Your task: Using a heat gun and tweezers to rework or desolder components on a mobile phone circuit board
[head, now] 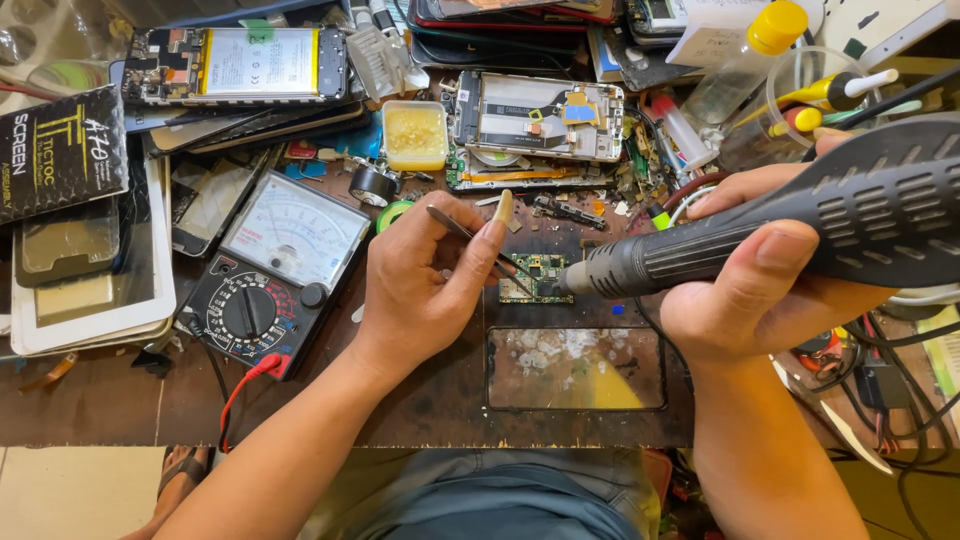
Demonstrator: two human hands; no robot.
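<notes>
Head view, left to right: an analog multimeter (268, 275) lies at your left. Your left hand (425, 275) pinches tweezers (478, 243), tips down on the small circuit board (537, 279) at the bench's middle. Your right hand (765, 270) is wrapped tight around a hot-air gun (780, 225), nozzle just beside the board. You look mid-heating; lifting a part next would need steady tweezers.
</notes>
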